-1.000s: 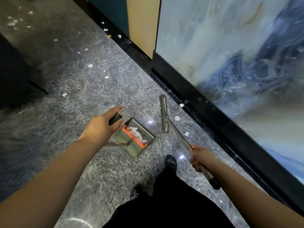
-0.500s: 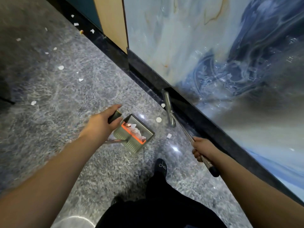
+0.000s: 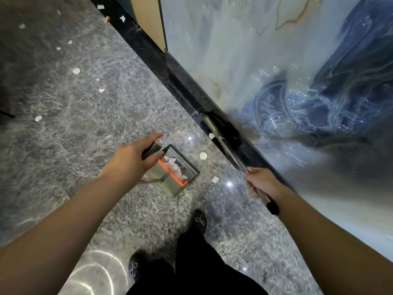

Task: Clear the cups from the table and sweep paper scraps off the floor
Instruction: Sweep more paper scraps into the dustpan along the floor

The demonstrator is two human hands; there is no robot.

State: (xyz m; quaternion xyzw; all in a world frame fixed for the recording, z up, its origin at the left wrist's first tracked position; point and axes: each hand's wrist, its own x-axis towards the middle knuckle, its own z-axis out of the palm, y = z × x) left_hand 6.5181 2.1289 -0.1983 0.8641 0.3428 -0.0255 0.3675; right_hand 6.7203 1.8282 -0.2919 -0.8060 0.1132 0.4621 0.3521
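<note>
Sweeping is under way, and by the look of the floor it is roughly part done. The left hand (image 3: pixel 133 160) has its grip curled round the dark handle of the dustpan (image 3: pixel 177 173), which sits on the grey stone floor (image 3: pixel 89 116) near the person's feet; some white paper scraps already lie inside the pan behind its orange strip. The right hand (image 3: pixel 262 184) is closed round the metal handle of the broom (image 3: pixel 228 152), whose head is pushed up against the dark skirting (image 3: pixel 185 88) at the foot of the blue marbled wall panel (image 3: pixel 244 56).

Left to gather close by: a round scrap (image 3: pixel 203 155) just right of the pan, a squarish scrap (image 3: pixel 215 179) nearer the feet, and a small one (image 3: pixel 211 136) touching or just beside the broom head — I cannot tell which. Farther off, more scraps dot the floor to the far left (image 3: pixel 76 70) and along the skirting at the top (image 3: pixel 122 18).

No cups and no counter are in view, so nothing here shows whether that half of the job is finished — only that the sweeping has a fair stretch of floor still to cover.
</note>
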